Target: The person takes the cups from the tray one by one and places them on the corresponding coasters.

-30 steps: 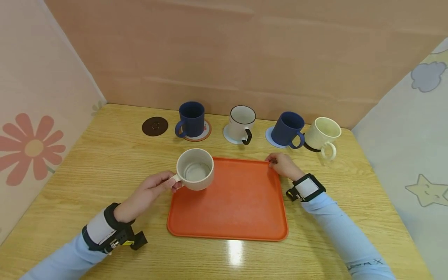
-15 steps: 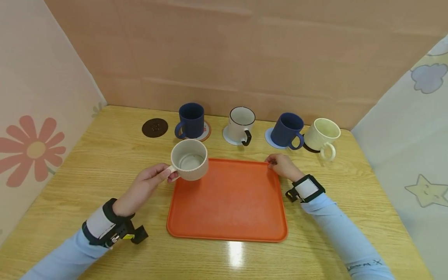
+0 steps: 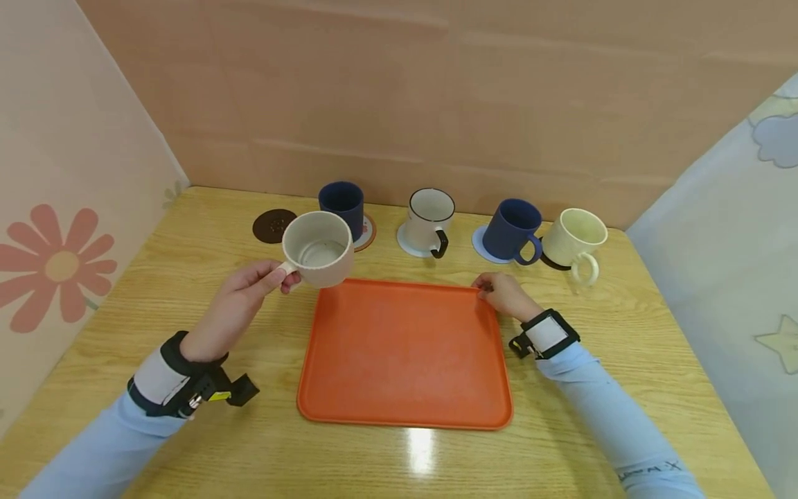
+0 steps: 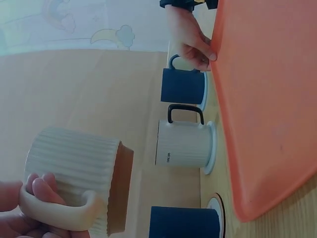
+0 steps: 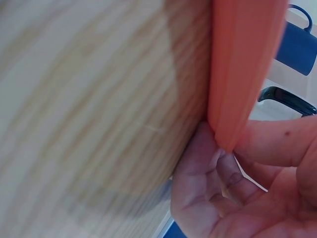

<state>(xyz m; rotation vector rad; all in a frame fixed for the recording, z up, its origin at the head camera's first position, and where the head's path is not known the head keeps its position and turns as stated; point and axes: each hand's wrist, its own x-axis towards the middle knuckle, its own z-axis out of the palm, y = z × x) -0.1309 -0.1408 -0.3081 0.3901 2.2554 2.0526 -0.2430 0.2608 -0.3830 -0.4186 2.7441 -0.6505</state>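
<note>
My left hand (image 3: 233, 305) grips a wide cream mug (image 3: 318, 253) by its handle, with thumb and fingers around it. The mug is in the air over the far left corner of an orange tray (image 3: 405, 353); ribbed sides and a bare tan base show on the mug (image 4: 69, 158) in the left wrist view. At the tray's far right corner, my right hand (image 3: 506, 294) pinches the rim between thumb and fingers, seen close in the right wrist view at the tray edge (image 5: 242, 59). A dark brown coaster (image 3: 269, 227) lies beyond the cream mug, partly covered by it.
Along the back stand a blue mug (image 3: 341, 199), partly hidden by the cream one, a white mug (image 3: 430, 223) with black handle, another blue mug (image 3: 511, 232) and a pale yellow mug (image 3: 567, 239), each on a coaster. A brown paper wall (image 3: 399, 104) rises behind.
My left hand has carried the cream mug away from the tray, back and to the left, closer to the brown coaster. The right hand stays at the tray corner.
</note>
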